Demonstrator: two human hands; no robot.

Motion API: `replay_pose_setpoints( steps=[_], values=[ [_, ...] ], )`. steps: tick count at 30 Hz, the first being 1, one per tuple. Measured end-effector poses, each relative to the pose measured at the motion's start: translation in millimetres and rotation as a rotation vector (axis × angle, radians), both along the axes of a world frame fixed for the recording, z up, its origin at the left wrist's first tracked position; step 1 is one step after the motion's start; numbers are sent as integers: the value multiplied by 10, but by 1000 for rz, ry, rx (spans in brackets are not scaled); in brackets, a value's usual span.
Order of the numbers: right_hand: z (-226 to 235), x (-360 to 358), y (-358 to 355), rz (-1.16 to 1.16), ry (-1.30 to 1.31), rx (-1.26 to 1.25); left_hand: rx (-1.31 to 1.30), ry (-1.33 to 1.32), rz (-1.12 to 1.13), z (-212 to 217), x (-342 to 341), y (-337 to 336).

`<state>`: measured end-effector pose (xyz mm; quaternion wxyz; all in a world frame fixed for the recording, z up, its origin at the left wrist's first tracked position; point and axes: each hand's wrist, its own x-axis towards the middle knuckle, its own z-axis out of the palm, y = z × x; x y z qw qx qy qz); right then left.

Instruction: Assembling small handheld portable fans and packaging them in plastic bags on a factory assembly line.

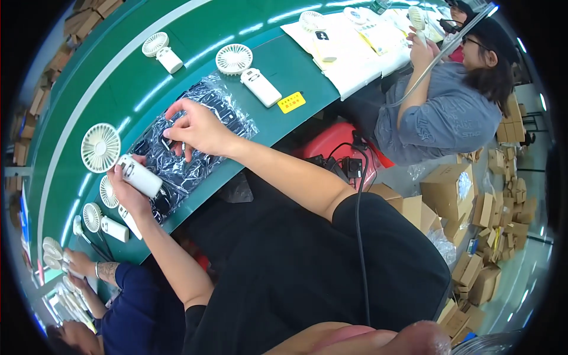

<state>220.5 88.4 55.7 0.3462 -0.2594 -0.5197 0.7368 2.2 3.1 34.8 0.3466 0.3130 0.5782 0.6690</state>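
My left hand is wrapped round the white handle of a small handheld fan; its round grille head tilts away toward the far left. Over a spread of small black items in clear plastic wrap hovers my right hand. Its thumb and fingers are curled together, with a small pale and dark bit showing at the fingertips, too small to name. Beyond the wrapped items lies another white fan, with a yellow label card beside it.
More white fans lie by my left forearm and on the green belt. At the right, a co-worker in a grey shirt holds a fan near white bags. Another in dark blue works at lower left. Cardboard boxes and a red stool stand nearby.
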Motion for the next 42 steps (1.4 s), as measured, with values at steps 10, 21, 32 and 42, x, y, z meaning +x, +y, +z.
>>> replay_pose_setpoints(
  steps=[10,21,32,42],
  values=[
    [322,526,-122,-300,176,16,212,-159,-179,203,1293,233],
    [249,561,-288,-354,235,116,306,-153,-260,361,1567,129],
    [293,586,-316,-396,171,217,365,-75,-270,385,1602,111],
    [297,625,-346,-408,110,220,394,0,-279,350,1638,100]
  ],
)
